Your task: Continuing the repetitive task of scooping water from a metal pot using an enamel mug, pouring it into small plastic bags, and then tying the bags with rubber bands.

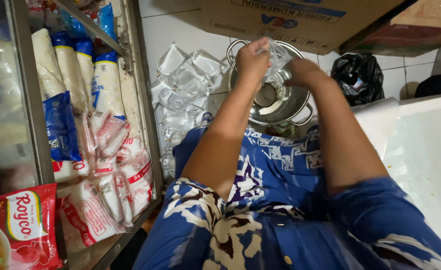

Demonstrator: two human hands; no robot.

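Observation:
Both my hands are raised over a steel pot [296,108] that stands on the white tiled floor in front of my lap. My left hand [251,61] pinches the top of a small clear plastic bag [279,54]. My right hand [306,74] holds the same bag from the right side. The bag hangs above the pot's mouth. Inside the pot lies a round metal ladle or cup [266,95] in some clear liquid. Whether the bag holds liquid is unclear.
Several filled clear plastic bags [183,80] lie piled on the floor left of the pot. A shelf unit [145,107] at left holds white and red packets. A cardboard box [300,20] and a black plastic bag [358,75] sit behind. A white surface [423,150] is at right.

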